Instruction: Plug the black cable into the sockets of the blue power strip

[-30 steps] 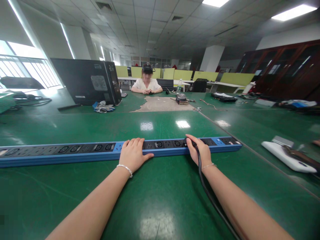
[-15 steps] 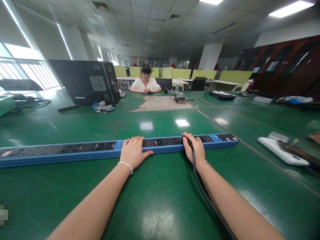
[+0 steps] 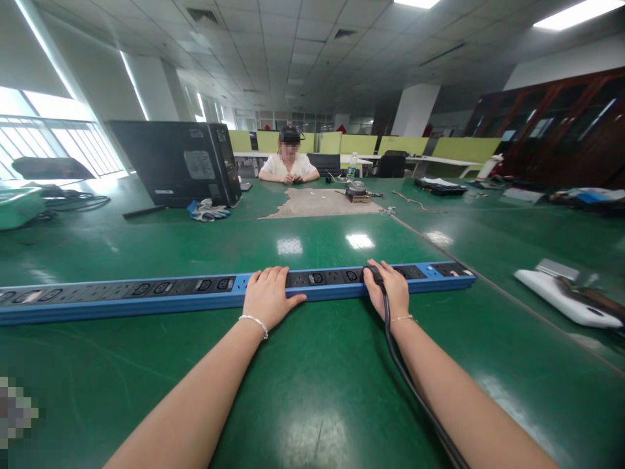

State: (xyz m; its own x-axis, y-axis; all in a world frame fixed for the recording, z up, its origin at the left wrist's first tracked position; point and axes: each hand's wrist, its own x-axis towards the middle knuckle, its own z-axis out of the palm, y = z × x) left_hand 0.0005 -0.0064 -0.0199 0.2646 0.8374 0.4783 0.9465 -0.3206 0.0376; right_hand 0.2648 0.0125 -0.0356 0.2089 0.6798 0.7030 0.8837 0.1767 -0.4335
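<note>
A long blue power strip (image 3: 195,308) with a row of black sockets lies across the table in front of me. My left hand (image 3: 267,296) grips it near its middle, fingers over the top and thumb along the near side. Farther right, my right hand (image 3: 392,291) is closed around the plug (image 3: 375,272) of a black power cord (image 3: 390,345), down at the strip's sockets. Its cord runs back toward me beside my right forearm. My fingers partly cover the plug, and I cannot tell how deep it sits in the socket.
The green table (image 3: 205,391) carries a black computer case (image 3: 170,163) and gloves (image 3: 209,210) at the back left. A white device (image 3: 561,296) lies on the right. Across the table sits a person (image 3: 289,163), near a water bottle (image 3: 352,167).
The whole view has shifted slightly, so things appear a little farther right. A hand at the right edge has gone out of view. Both of my hands keep their places on the strip.
</note>
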